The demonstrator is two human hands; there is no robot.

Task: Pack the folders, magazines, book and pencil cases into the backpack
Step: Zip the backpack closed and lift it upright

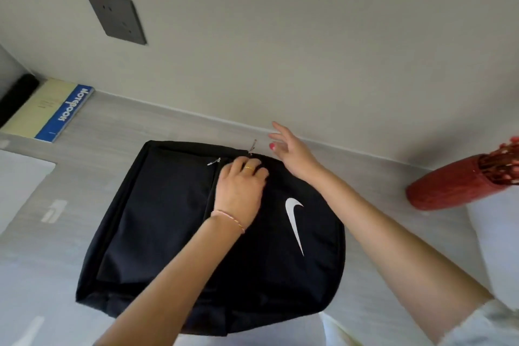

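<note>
Seen from above: black backpack [213, 233] lying flat on a pale grey wood-grain desk [112, 137], front panel up, white swoosh logo toward the right, top edge toward the wall. Looks zipped all round, so nothing packed yet by the look of it.

Left hand [241, 191] pressed down on the fabric near the top edge, fingers curled together on the cloth just beside two metal zipper pulls [251, 147] — whether pinching a fold or only pressing, cannot tell. Right hand [292, 149] hovering just beyond the top edge, fingers spread apart, holding nothing, thumb and forefinger nearest the raised pull.

Far left against the wall: a blue-spined notebook [70, 112] stacked beside a pale yellow folder [39, 109], with something dark further left, partly out of view. At the right edge, a red woven object [449, 182], purpose unclear. Pencil cases and magazines not visible.

Step in hand, as a judgement: opening the main compartment. To do it well:
- Keep the left hand anchoring the fabric close to the zip, so the track stays taut.
- Pinch the raised pull firmly with the right, not the one for the front pocket.
- Draw along the curve of the track rather than upward — soft cloth bunches and snags otherwise.
- Open wide enough for flat folders to slide in without bending.
</note>
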